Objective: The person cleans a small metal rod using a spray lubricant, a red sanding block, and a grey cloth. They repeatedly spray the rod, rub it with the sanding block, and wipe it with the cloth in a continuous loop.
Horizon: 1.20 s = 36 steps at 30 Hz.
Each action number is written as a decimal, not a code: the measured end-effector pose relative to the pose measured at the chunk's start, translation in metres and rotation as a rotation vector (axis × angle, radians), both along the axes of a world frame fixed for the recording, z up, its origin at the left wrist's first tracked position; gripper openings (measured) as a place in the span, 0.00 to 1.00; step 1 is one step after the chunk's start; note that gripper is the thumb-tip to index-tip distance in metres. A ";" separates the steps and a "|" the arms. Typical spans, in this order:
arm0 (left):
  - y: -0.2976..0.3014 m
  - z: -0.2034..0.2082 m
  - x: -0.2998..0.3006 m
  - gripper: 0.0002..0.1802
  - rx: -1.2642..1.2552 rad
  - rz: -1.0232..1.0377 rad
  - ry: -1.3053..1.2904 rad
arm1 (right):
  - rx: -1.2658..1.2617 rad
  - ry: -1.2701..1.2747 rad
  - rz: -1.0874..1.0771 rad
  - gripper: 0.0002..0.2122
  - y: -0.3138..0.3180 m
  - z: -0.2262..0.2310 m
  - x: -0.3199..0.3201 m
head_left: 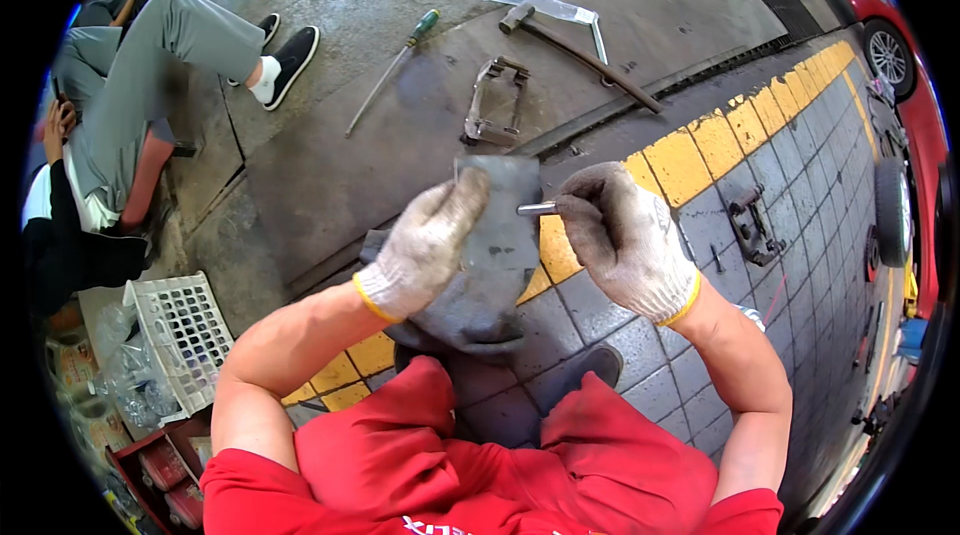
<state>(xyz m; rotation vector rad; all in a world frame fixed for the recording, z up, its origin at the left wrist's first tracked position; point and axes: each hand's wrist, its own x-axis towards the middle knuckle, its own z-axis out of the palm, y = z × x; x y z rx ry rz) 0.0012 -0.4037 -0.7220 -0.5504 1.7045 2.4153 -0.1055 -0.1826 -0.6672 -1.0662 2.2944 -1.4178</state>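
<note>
My left hand (425, 245), in a white knit glove with a yellow cuff, is closed on a flat, dark grey sheet (505, 220). A bunched grey cloth (470, 310) hangs below it; I cannot tell whether they are one piece. My right hand (620, 235), in a matching soiled glove, pinches a short shiny metal pin (538, 208). The pin's free end points left, at the sheet's right edge. Beyond my hands a metal brake caliper bracket (480, 125) lies on the floor plate. Another bracket (742, 225) lies on the tiles to the right.
A screwdriver (395, 75), a hammer (580, 55) and a clear plastic sleeve (540, 3) lie ahead. At left are a white plastic basket (190, 335), a red box (130, 455) and a seated person (160, 75). A red car (920, 135) and loose wheel (892, 210) stand right.
</note>
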 end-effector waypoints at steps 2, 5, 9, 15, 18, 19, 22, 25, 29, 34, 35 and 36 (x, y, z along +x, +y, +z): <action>-0.005 0.005 0.000 0.33 0.076 0.006 0.009 | -0.028 -0.462 -0.125 0.08 -0.002 0.008 0.004; -0.002 0.009 0.000 0.34 0.139 -0.042 0.007 | -0.256 -0.649 -0.133 0.11 -0.002 -0.007 0.000; -0.003 0.044 0.006 0.28 0.039 -0.100 -0.023 | -0.230 -0.888 -0.126 0.15 0.003 -0.010 -0.002; 0.002 0.078 0.006 0.23 0.116 -0.217 0.072 | -0.317 -1.139 -0.039 0.19 0.010 -0.010 -0.003; 0.003 0.082 0.010 0.23 0.041 -0.223 0.078 | -0.346 -1.244 0.004 0.20 0.011 -0.009 -0.003; 0.003 0.083 0.011 0.23 0.055 -0.217 0.071 | -0.330 -1.260 0.014 0.21 0.013 -0.010 -0.003; 0.003 0.085 0.012 0.22 0.104 -0.207 0.052 | -0.289 -1.315 0.014 0.24 0.015 -0.009 0.000; 0.001 0.087 0.011 0.22 0.138 -0.199 0.040 | -0.272 -1.352 -0.010 0.24 0.011 -0.001 0.006; 0.001 0.086 0.014 0.22 0.175 -0.152 0.003 | -0.290 -1.328 -0.022 0.23 0.007 0.000 0.009; 0.000 0.076 0.012 0.24 0.203 -0.103 -0.026 | -0.310 -1.016 -0.106 0.14 -0.001 0.003 0.011; 0.000 0.073 0.011 0.24 0.227 -0.081 -0.037 | -0.312 -0.943 -0.119 0.13 -0.002 0.004 0.011; -0.001 0.072 0.011 0.24 0.252 -0.059 -0.048 | -0.315 -0.871 -0.133 0.11 -0.003 0.004 0.011</action>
